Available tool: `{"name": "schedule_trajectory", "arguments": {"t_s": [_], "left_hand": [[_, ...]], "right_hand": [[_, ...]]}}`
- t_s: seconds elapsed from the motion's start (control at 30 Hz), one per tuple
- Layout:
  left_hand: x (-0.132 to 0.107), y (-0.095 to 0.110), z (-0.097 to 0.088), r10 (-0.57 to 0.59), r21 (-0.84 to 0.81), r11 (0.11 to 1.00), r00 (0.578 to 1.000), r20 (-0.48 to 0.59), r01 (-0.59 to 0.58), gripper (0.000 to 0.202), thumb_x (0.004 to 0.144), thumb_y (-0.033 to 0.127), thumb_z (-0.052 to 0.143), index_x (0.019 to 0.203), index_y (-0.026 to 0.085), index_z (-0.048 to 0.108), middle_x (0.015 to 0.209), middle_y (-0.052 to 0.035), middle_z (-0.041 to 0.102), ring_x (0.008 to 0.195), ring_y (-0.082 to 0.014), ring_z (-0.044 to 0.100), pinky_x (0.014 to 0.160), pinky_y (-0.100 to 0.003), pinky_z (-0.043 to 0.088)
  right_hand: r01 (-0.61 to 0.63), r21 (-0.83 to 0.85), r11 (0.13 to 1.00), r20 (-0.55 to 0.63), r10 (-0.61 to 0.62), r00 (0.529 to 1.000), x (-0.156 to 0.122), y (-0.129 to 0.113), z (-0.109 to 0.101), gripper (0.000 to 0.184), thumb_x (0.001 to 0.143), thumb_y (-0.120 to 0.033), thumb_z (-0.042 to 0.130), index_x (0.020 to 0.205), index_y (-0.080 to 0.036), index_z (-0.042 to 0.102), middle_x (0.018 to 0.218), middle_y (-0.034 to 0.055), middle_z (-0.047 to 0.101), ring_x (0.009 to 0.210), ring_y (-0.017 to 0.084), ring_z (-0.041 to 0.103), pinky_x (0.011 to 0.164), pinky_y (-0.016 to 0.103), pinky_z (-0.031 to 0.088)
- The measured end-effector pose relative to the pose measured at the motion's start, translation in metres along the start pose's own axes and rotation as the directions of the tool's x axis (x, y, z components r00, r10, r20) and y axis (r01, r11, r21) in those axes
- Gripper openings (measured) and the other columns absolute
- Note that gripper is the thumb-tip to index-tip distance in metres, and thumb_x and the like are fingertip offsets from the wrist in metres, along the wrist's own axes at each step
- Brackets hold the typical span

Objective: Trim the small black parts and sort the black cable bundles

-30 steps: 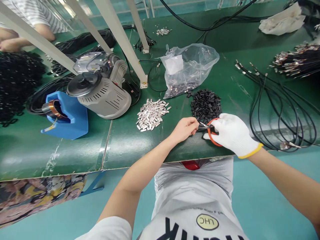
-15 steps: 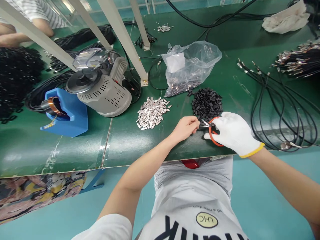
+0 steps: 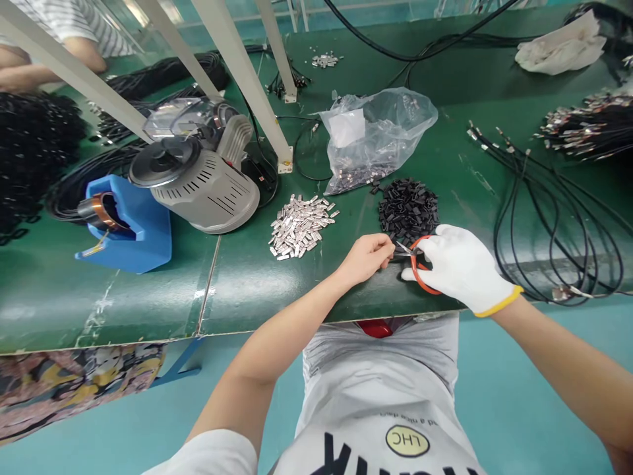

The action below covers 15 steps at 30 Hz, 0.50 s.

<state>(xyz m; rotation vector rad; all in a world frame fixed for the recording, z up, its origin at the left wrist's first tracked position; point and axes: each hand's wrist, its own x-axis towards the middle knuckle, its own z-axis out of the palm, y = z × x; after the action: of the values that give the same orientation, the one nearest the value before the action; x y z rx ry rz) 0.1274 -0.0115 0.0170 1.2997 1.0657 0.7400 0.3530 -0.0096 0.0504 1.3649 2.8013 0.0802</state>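
My right hand (image 3: 457, 264), in a white glove with a yellow cuff, grips a pair of scissors (image 3: 420, 278) by the orange handles. The blades are parted and point left at the fingertips of my left hand (image 3: 367, 256). Bare and closed in a pinch, that hand has its fingers pressed together; whatever they hold is too small to make out. Just beyond both hands lies a heap of small black plastic pieces (image 3: 408, 204). Left of it is a pile of small silver metal connector shells (image 3: 301, 225).
Behind the heaps sits a clear plastic bag (image 3: 386, 132) of small parts. A grey machine (image 3: 202, 185) and a blue tape dispenser (image 3: 153, 231) stand on the left. Black cables (image 3: 539, 191) lie coiled at the right. White posts (image 3: 247, 79) rise from the green table (image 3: 262, 290).
Both hands stay at nearly the same place, with the scissors beside the left fingertips. The whole view has shifted very slightly; the objects on the table have not moved.
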Motion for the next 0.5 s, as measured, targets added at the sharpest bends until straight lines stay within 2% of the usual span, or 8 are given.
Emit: {"name": "schedule_trajectory", "arguments": {"t_s": [0.23, 0.5], "left_hand": [[0.0022, -0.0024, 0.0001, -0.054, -0.026, 0.998, 0.999, -0.004, 0.054, 0.025, 0.09, 0.035, 0.054, 0.074, 0.016, 0.058, 0.055, 0.0035, 0.055, 0.047, -0.0055, 0.039, 0.048, -0.019, 0.028], [0.0044, -0.0042, 0.0003, -0.113, -0.133, 0.985, 0.994, -0.003, 0.111, 0.023, 0.089, 0.031, 0.055, 0.072, 0.016, 0.056, 0.053, 0.0035, 0.054, 0.042, -0.0038, 0.035, 0.044, -0.019, 0.022]], "right_hand": [[0.004, -0.07, 0.998, -0.073, -0.01, 0.997, -0.0006, -0.0009, 0.0067, 0.05, 0.09, -0.064, 0.057, 0.087, -0.016, 0.069, 0.074, 0.0138, 0.067, 0.092, 0.032, 0.055, 0.085, 0.041, 0.034], [-0.015, -0.085, 0.996, -0.042, 0.012, 0.999, -0.0007, 0.0001, 0.0086, 0.049, 0.098, -0.059, 0.048, 0.09, -0.016, 0.069, 0.077, 0.0135, 0.067, 0.088, 0.03, 0.056, 0.078, 0.039, 0.032]]}}
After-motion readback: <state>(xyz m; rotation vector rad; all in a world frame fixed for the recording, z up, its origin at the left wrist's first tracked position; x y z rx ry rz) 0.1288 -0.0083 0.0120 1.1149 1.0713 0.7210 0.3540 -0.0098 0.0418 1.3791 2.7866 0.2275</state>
